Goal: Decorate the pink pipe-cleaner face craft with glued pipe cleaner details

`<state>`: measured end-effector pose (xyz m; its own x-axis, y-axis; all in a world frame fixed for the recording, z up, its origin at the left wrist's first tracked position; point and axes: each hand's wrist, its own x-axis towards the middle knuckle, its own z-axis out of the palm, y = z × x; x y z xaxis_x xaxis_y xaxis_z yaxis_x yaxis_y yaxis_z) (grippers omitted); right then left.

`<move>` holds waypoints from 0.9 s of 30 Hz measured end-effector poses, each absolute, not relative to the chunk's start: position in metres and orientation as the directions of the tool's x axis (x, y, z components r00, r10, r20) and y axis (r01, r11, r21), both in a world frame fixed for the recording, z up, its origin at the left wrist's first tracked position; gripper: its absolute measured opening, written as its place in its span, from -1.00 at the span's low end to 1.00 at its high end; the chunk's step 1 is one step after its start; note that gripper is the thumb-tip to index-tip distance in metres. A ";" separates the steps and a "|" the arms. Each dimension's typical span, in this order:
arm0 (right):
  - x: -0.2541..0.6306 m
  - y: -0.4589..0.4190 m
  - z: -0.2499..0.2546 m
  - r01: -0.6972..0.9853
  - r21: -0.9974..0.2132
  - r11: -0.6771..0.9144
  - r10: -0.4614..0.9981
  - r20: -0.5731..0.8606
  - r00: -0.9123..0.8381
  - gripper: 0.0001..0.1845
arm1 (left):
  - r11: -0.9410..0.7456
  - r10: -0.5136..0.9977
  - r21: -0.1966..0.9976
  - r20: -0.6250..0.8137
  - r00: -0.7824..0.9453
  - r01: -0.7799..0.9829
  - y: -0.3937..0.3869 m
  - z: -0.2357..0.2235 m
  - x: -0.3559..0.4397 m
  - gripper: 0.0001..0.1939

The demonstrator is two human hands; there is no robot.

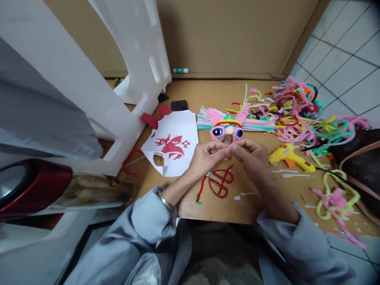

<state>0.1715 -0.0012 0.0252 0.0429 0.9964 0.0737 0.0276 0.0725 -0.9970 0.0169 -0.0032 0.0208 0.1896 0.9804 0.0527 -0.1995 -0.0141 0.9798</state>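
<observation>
My left hand [208, 156] and my right hand [251, 156] meet over the table, fingertips pinched close together. Whatever lies between them is too small to make out. Just beyond the fingers is an animal face made of pipe cleaners [229, 130], with pink ears, large blue eyes and a red mouth; the fingers partly cover its lower edge. Bundles of pale pipe cleaners [259, 125] stick out on both sides of it. Below my hands lie red-handled scissors [219, 190], and beside them a red pipe cleaner [201, 190] with a green end.
White paper [185, 130] with red shapes lies left. On the right are a yellow glue gun [292, 158], a tangle of coloured pipe cleaners [297, 122] and a brown bag [353, 158]. A white plastic frame [139, 51] and a red-topped bottle [59, 184] stand left. Cardboard [231, 35] walls the back.
</observation>
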 end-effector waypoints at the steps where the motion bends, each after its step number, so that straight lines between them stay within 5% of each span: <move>1: 0.171 -0.002 0.025 0.047 -0.995 0.085 0.995 0.088 0.054 -0.77 | -0.019 0.980 0.982 0.055 0.191 -0.186 -0.003 0.020 0.017 -0.68; 27: 0.172 -0.001 0.019 -0.060 -0.995 0.078 0.994 0.083 -0.071 -0.64 | -0.029 0.988 0.985 0.054 0.142 -0.171 -0.003 0.021 0.017 -0.84</move>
<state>0.1716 -0.0014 0.0193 -0.0711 0.9940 0.0826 -0.0603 0.0784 -0.9951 0.0169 -0.0032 0.0211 0.1417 0.9884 0.0538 -0.1707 -0.0291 0.9849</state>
